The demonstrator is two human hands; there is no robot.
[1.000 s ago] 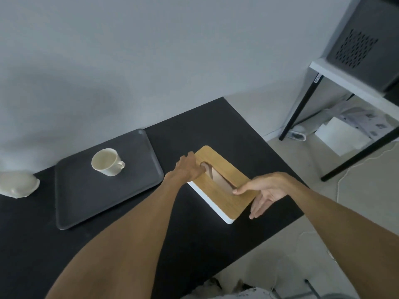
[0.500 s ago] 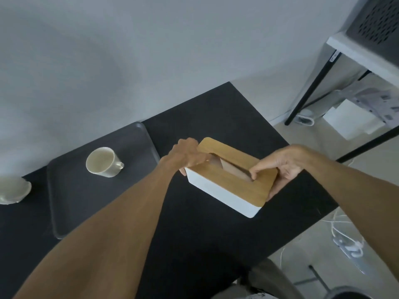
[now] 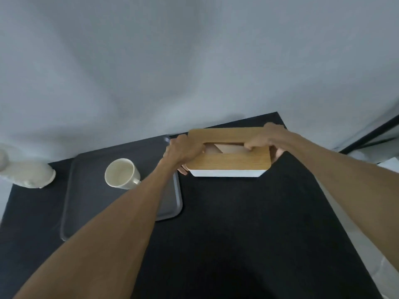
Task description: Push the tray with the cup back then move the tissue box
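- The tissue box [image 3: 228, 162], white-bodied with a wooden lid, sits at centre right of the frame, at the far edge of the black table [image 3: 248, 223] where it meets the grey wall [image 3: 194, 61].
- The left hand [image 3: 183, 151] is clamped on the box's left end, its fingers curled under that end and the thumb side over the lid.
- The right hand [image 3: 266, 138] holds the right end: fingertips hook into the lid's slot while the palm wraps the far right corner.
- The box's long axis runs left to right across the frame, parallel to the wall, so the two hands face each other along it, one at each short end.
- Whether the box rests on the table or is held slightly above it cannot be told from this view.
- The grey tray [image 3: 90, 197] lies at left of centre, its right edge just beside the box's left end, its far edge near the wall; the cream cup [image 3: 121, 173] stands upright on it.
- Judged from this layout, the tray push looks finished and the box move is the step in hand.
- Any further travel would call for both hands moving together; a leftward drift risks the left knuckles or the box's end bumping the tray's rim.
- A pale rounded object [image 3: 28, 174] sits at far left, well apart.
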